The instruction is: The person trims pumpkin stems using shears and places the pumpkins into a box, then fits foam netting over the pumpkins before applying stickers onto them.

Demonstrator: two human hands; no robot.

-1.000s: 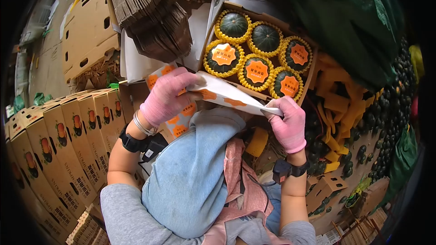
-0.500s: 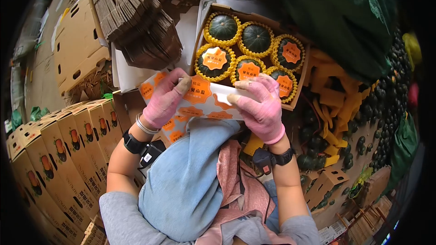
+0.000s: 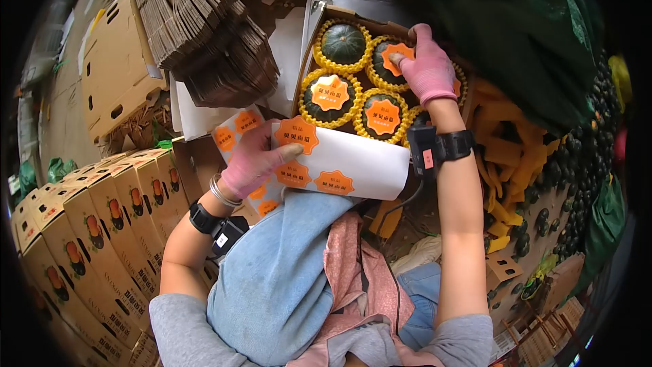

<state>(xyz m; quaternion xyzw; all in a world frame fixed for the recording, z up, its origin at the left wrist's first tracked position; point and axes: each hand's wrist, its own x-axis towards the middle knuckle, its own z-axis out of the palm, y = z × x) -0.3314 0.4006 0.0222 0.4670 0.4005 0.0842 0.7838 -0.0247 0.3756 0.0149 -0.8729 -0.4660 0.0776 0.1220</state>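
A sheet of orange star-shaped stickers point(image 3: 373, 160) lies across my lap, its right part bare white. My left hand point(image 3: 255, 162) is closed on its left side, thumb on top beside a sticker. Beyond it, an open cardboard box point(image 3: 338, 12) holds several dark green pumpkins point(image 3: 343, 43) in yellow foam nets. Over the upper middle pumpkin, my right hand point(image 3: 429, 71) has its thumb on an orange sticker point(image 3: 398, 58), which rests against the skin. Other pumpkins in the box bear stickers too; the upper left one shows none. Both hands wear pink gloves.
Flattened cartons point(image 3: 197, 27) are stacked at upper left. Printed pumpkin boxes point(image 3: 102, 224) stand in rows at left. Yellow foam nets point(image 3: 516, 170) and loose pumpkins point(image 3: 574, 156) lie at right, below a dark green cloth point(image 3: 502, 34).
My right hand has moved from the sticker sheet up and right to the upper middle pumpkin, where an orange sticker now shows. The sheet's right part is now bare; my left hand still holds it.
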